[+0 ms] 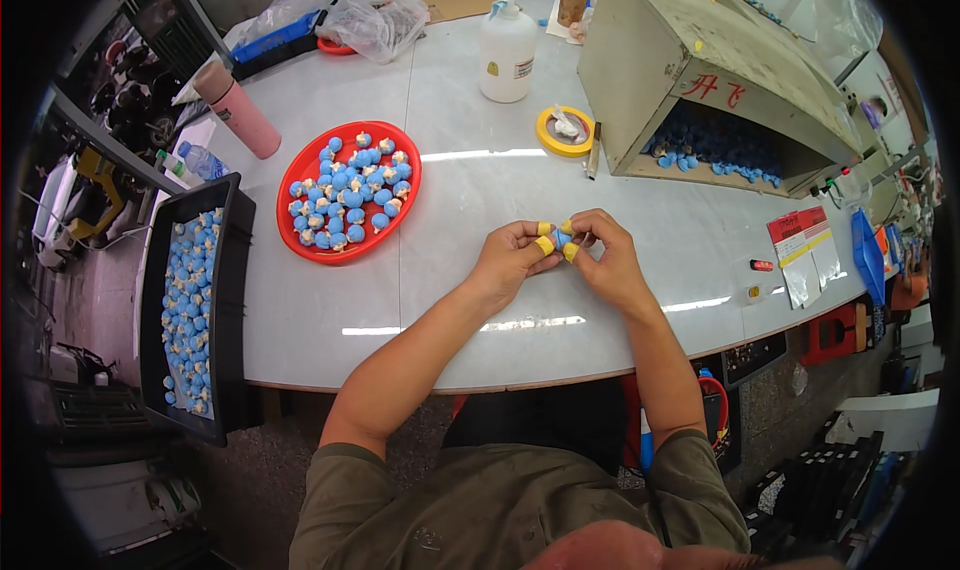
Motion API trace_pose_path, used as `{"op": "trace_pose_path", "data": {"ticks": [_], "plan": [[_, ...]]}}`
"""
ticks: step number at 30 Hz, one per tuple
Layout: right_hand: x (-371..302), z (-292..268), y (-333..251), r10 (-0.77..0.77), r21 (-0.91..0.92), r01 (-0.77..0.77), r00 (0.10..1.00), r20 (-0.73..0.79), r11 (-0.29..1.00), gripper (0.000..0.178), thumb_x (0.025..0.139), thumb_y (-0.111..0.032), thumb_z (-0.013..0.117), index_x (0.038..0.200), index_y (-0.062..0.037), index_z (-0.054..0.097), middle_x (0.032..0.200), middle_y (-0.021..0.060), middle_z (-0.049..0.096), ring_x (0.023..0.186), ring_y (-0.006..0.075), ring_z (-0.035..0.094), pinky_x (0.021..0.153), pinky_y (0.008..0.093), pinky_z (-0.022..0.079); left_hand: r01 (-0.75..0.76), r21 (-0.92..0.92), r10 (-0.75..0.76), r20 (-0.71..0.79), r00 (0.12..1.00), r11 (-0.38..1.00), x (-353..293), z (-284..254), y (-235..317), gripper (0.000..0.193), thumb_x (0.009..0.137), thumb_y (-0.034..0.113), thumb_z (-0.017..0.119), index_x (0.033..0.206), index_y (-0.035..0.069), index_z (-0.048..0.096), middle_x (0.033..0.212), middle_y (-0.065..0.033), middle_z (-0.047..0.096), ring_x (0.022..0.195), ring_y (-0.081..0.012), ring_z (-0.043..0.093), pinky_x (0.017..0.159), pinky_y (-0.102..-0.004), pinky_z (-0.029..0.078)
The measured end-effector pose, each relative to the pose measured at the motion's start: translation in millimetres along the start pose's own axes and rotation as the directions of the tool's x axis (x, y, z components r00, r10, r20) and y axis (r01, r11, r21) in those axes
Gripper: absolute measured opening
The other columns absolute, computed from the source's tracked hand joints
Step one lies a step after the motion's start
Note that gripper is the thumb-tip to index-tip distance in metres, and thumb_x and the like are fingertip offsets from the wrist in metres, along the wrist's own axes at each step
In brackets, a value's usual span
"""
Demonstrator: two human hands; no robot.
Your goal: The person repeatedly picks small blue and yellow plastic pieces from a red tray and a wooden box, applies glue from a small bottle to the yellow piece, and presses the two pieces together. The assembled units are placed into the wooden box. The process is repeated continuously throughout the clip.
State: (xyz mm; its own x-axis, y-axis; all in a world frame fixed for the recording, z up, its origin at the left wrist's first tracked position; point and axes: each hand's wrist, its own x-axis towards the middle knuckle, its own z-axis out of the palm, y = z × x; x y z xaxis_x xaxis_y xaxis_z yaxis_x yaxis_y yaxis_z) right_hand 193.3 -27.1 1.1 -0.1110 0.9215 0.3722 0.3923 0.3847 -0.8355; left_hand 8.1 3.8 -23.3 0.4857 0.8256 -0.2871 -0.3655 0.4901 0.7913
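Observation:
Both hands meet over the middle of the grey table, their fingertips wrapped in yellow tape or finger covers. Between them is a small blue piece (pixel 561 240), mostly hidden by the fingers. My left hand (pixel 508 260) pinches it from the left, and my right hand (pixel 612 260) pinches it from the right. To the left of my hands, a red round tray (pixel 411 202) holds many small blue balls with cream-coloured parts. Further left, a long black bin (pixel 233 300) is filled with similar blue-and-cream pieces.
Behind my hands stand a white squeeze bottle (pixel 507 55) and a yellow tape roll (pixel 549 142). A beige metal box (pixel 640 80) with blue pieces inside is at the back right. A pink flask (pixel 245 120) stands back left; red-and-white cards (pixel 803 255) lie right.

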Motion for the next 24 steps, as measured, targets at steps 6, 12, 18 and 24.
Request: {"op": "trace_pose_path", "data": {"ticks": [6,12,18,24], "plan": [[0.5,-0.2,2.7,0.017,0.048,-0.017,1.000,0.003,0.999,0.023,0.078,0.007,0.067,0.100,0.0000,0.064,0.101,0.0083,0.065,0.085,0.0164,0.059,0.075,0.0277,0.047,-0.012,0.001,0.012,0.014,1.000,1.000,-0.6,-0.2,0.9,0.025,0.098,0.004,0.060,0.119,-0.007,0.054,0.112,-0.0134,0.064,0.100,-0.0185,0.068,0.090,-0.0276,0.059],[-1.0,1.3,4.6,-0.018,0.036,0.018,1.000,0.004,0.999,0.020,0.079,0.007,0.068,0.097,0.0000,0.064,0.102,0.0082,0.065,0.087,0.0171,0.060,0.076,0.0277,0.048,0.007,-0.026,-0.007,0.004,1.000,1.000,1.0,-2.0,-0.5,0.024,0.097,0.003,0.061,0.119,-0.006,0.056,0.111,-0.0127,0.065,0.099,-0.0189,0.068,0.090,-0.0278,0.059],[-3.1,0.0,6.5,-0.026,0.010,0.025,1.000,0.016,1.000,0.019,0.078,0.006,0.069,0.096,-0.0004,0.065,0.102,0.0069,0.065,0.087,0.0173,0.060,0.076,0.0276,0.047,-0.047,0.059,0.045,0.040,0.998,0.997,1.7,-5.3,-5.5,0.021,0.098,0.009,0.062,0.116,-0.001,0.061,0.113,-0.0101,0.065,0.101,-0.0174,0.067,0.090,-0.0290,0.058],[-1.0,3.2,5.3,0.123,0.085,-0.124,0.992,0.023,0.989,0.018,0.083,-0.002,0.073,0.100,-0.0009,0.065,0.096,0.0050,0.063,0.083,0.0108,0.057,0.072,0.0249,0.046,0.017,0.042,-0.018,0.020,1.000,0.999,-1.1,-4.0,3.7,0.021,0.098,0.012,0.064,0.117,0.002,0.061,0.109,-0.0079,0.067,0.094,-0.0141,0.067,0.085,-0.0270,0.059]]}}
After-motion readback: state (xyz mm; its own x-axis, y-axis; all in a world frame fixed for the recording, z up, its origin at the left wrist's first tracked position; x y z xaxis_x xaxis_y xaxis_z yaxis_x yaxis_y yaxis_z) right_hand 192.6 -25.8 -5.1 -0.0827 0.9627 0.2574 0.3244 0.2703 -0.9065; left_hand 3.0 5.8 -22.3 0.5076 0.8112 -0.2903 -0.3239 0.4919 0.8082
